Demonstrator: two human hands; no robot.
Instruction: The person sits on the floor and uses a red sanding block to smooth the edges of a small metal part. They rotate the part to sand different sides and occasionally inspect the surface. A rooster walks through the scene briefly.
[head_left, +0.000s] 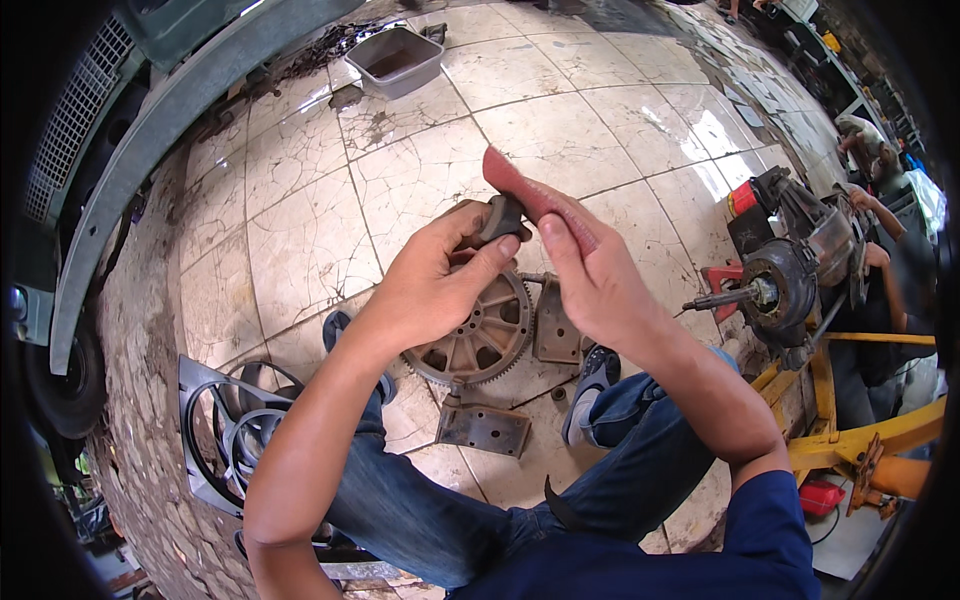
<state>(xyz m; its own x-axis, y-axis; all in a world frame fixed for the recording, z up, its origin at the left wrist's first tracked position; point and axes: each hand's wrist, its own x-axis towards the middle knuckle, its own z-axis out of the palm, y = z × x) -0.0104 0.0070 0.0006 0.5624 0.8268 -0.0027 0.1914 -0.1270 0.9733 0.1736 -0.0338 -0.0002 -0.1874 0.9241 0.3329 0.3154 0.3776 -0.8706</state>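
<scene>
My left hand [425, 285] grips a small dark metal part [504, 218] between thumb and fingers. In my right hand [605, 285] is a folded strip of red sandpaper [540, 197], pinched under the thumb. The strip's lower part lies against or just beside the dark part; I cannot tell whether they touch. Below my hands a toothed flywheel [500, 340] lies on the tiled floor between my feet. Beside it are a rusty metal bracket [556, 330] on the right and a similar metal bracket [484, 428] nearer to me.
A grey plastic basin [397, 62] stands at the far left. Black fan shrouds [215, 430] lie left of my leg. On the right, a large axle or gearbox assembly [785, 285] sits by a yellow metal stand [825, 400], with another person's hand [862, 200] on it. A vehicle's bumper [150, 130] is at left.
</scene>
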